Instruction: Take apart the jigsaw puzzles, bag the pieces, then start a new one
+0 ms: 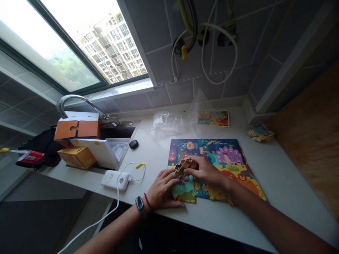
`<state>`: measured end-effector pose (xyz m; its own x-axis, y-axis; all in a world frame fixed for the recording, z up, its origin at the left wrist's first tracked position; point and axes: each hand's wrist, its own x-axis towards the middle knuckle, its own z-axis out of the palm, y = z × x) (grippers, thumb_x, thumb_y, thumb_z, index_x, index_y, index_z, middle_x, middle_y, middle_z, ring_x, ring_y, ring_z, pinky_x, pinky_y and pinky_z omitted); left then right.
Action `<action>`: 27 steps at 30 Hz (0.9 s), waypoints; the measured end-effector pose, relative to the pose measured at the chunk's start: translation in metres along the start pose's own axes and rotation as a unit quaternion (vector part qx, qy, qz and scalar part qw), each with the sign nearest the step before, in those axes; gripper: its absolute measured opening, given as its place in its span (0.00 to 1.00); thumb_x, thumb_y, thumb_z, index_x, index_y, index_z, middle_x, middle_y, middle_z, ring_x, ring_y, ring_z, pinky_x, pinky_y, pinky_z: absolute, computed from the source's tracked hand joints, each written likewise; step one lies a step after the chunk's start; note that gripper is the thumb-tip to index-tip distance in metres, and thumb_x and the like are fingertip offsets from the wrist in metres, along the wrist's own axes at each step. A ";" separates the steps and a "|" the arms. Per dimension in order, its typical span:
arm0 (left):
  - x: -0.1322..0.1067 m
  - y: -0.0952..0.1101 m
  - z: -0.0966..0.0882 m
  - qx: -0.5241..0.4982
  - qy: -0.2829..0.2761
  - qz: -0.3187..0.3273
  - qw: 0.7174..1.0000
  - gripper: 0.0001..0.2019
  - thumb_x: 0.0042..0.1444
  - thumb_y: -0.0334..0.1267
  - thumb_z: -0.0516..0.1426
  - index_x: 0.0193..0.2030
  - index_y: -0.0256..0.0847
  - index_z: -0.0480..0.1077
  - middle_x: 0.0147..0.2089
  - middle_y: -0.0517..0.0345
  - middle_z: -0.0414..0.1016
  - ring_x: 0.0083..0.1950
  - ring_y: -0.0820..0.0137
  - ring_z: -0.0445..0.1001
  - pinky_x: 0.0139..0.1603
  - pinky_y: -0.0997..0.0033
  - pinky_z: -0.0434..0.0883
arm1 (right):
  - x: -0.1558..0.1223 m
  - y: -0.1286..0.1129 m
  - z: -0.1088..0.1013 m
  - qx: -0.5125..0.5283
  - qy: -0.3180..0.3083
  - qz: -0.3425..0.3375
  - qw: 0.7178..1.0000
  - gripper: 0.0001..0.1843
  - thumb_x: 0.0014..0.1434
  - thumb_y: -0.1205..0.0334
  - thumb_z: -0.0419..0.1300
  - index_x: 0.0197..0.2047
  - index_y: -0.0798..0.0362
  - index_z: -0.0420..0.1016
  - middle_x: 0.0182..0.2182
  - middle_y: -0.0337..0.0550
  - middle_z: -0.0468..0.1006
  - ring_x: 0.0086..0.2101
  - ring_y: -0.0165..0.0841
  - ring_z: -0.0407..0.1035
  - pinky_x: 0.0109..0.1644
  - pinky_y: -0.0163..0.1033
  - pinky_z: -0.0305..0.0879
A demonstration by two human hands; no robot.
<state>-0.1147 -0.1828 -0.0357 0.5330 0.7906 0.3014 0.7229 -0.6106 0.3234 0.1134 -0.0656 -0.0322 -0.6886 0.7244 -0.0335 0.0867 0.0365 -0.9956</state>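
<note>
A colourful jigsaw puzzle [227, 155] with cartoon animals lies flat on the white counter, most of it joined. My right hand [205, 171] is closed on a few puzzle pieces [182, 165], held tilted just above the left part of the puzzle. My left hand [164, 188], wearing a dark wristband and a red cord, lies with fingers stretched over the puzzle's lower left corner. Its fingertips are close to the held pieces; whether they touch them I cannot tell. Both hands hide some of the picture beneath.
Loose pieces [261, 133] are piled at the right. Behind the puzzle lie a printed picture card [214, 118] and clear plastic wrap [166, 121]. Leftward are a black case [134, 144], a white power bank [116, 180] with cable, and boxes [76, 128] at the sink.
</note>
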 end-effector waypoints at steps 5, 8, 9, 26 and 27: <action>-0.001 -0.003 0.002 0.009 -0.031 -0.033 0.999 0.41 0.52 0.66 0.66 0.64 0.41 0.66 0.68 0.37 0.70 0.73 0.44 0.63 0.70 0.42 0.62 | 0.005 0.007 0.001 0.033 0.080 0.036 0.996 0.24 0.56 0.50 0.69 0.52 0.53 0.77 0.40 0.45 0.84 0.39 0.42 0.79 0.43 0.44 0.75; -0.002 -0.004 0.004 0.009 -0.030 -0.064 0.997 0.49 0.49 0.67 0.67 0.70 0.42 0.59 0.72 0.35 0.65 0.76 0.41 0.57 0.73 0.37 0.56 | 0.004 0.005 -0.001 0.035 0.052 0.044 0.997 0.25 0.58 0.48 0.68 0.54 0.52 0.76 0.39 0.44 0.84 0.36 0.41 0.79 0.35 0.40 0.73; -0.003 -0.004 0.005 0.000 -0.023 -0.070 0.997 0.50 0.49 0.66 0.68 0.72 0.42 0.57 0.73 0.35 0.63 0.76 0.41 0.57 0.73 0.36 0.55 | 0.003 0.003 -0.002 0.023 0.037 0.044 0.998 0.24 0.59 0.48 0.67 0.54 0.52 0.76 0.38 0.43 0.84 0.35 0.40 0.78 0.34 0.40 0.72; -0.005 -0.005 0.009 -0.099 0.059 -0.079 0.990 0.55 0.54 0.57 0.69 0.78 0.46 0.41 0.75 0.34 0.56 0.75 0.47 0.61 0.70 0.40 0.66 | 0.008 -0.037 0.007 -0.370 -0.060 0.089 0.923 0.25 0.57 0.60 0.71 0.57 0.53 0.75 0.57 0.57 0.74 0.60 0.53 0.67 0.63 0.51 0.63; -0.005 -0.005 0.009 -0.098 0.057 -0.081 0.990 0.55 0.54 0.57 0.69 0.78 0.46 0.42 0.75 0.34 0.56 0.74 0.47 0.61 0.70 0.40 0.67 | 0.008 -0.038 0.007 -0.351 -0.061 0.086 0.930 0.24 0.57 0.62 0.71 0.56 0.52 0.75 0.58 0.56 0.74 0.60 0.51 0.68 0.63 0.50 0.64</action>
<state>-0.1171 -0.1828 -0.0467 0.3557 0.8759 0.3261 0.6903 -0.4814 0.5401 0.0993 -0.0658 0.0051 -0.6939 0.6793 -0.2388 0.6226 0.3995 -0.6729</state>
